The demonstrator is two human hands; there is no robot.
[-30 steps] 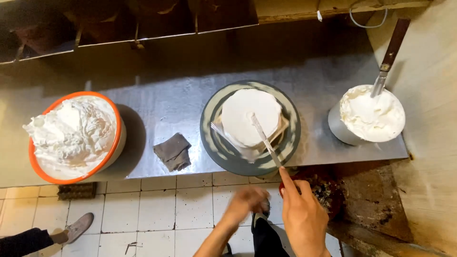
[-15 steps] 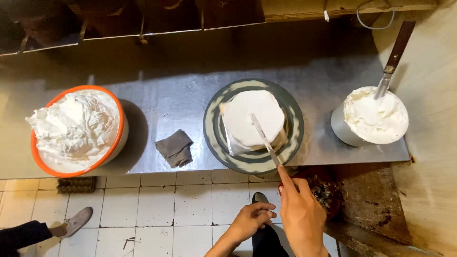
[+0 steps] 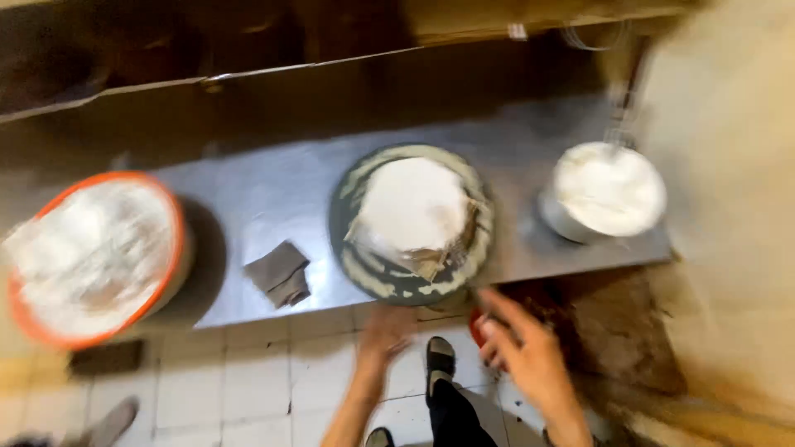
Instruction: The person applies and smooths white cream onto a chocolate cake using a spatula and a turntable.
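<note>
Setting: steel table [image 3: 273, 199] against a dark wall, pale floor tiles [image 3: 240, 389] below; frame blurred by motion.
Cake: round, white-frosted cake [image 3: 414, 203] centred on a dark turntable [image 3: 348, 248], brown paper or card poking out under its near edge; no long axis, being a disc seen from above.
Direction from hands: cake straight ahead and up-frame of both hands, across the table's near edge.
Left hand [image 3: 385, 335]: just below the turntable's near rim, fingers loosely curled, holding nothing visible; touching the rim or not, cannot tell.
Right hand [image 3: 526, 356]: lower right of the turntable, fingers spread and extended; something red [image 3: 476, 327] beside its fingers, too blurred to name or to judge as gripped.
Nearer hand: left, almost under the turntable; right a little further off to the side.
Left of cake: large orange-rimmed bowl [image 3: 95, 252] heaped with white cream, rough, peaked surface.
Between bowl and turntable: folded grey-brown cloth [image 3: 281, 273], lying flat, apart from both.
Right of cake: metal pot [image 3: 609, 194] filled with smooth white cream, a handle rising from it, smeared by blur.
Below: dark shoe [image 3: 439, 356] on the tiles between the hands.
</note>
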